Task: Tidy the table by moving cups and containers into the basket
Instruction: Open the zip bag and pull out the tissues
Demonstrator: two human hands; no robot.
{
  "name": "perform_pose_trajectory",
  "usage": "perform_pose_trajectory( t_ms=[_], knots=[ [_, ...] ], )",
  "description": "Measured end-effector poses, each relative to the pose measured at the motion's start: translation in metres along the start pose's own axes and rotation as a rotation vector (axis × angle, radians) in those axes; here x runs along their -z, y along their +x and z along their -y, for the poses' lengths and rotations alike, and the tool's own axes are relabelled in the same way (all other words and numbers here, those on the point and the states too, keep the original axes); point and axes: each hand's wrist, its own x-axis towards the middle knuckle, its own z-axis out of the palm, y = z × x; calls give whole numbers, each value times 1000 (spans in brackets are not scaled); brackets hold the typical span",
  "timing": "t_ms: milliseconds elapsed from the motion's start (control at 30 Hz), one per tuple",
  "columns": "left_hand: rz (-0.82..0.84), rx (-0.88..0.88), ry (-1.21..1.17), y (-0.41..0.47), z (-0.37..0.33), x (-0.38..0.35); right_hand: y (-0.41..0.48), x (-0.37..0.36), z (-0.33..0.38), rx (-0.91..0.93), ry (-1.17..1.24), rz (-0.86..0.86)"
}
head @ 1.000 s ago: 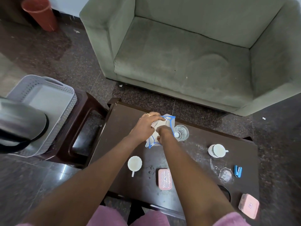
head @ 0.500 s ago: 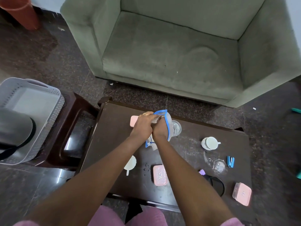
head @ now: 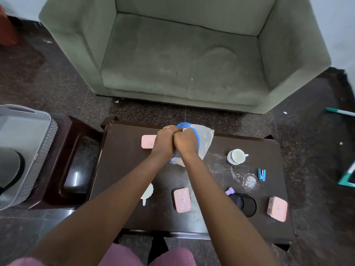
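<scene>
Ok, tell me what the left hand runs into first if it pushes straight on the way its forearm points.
The left hand points away from the person and slightly right. It already touches the clear blue-trimmed bag and the right hand. Beyond those comes the table's far edge, then floor, though depth is unclear.

The left hand point(head: 165, 140) and right hand point(head: 185, 142) press together and cover the middle of the blue-rimmed clear container point(head: 203, 140); which fingers grip it cannot be determined. The left hand also hides the 3 o'clock end of the far pink box point(head: 148, 142). The left forearm covers most of the white cup point(head: 148, 191) at the desk's point(head: 123, 189) 7 o'clock area. The right forearm hides part of the black round object point(head: 248, 205) and the purple item point(head: 230, 191). The grey basket point(head: 28, 139) is cut off by the left edge, with a dark object point(head: 11, 169) blurred in front of it. The box label print is too small to read.
</scene>
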Motion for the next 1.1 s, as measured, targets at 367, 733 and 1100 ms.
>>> perform_pose_trajectory(
  t_ms=[367, 733, 1100],
  knots=[
    [334, 13, 70, 10, 1, -5, -4, 47, -29, -251, 656, 280],
    [548, 190, -137, 4, -16, -1, -16, 72, -62, -178, 973, 499],
    [587, 140, 158, -4, -24, -14, -15, 86, -109, -66, 1206, 665]
  ],
)
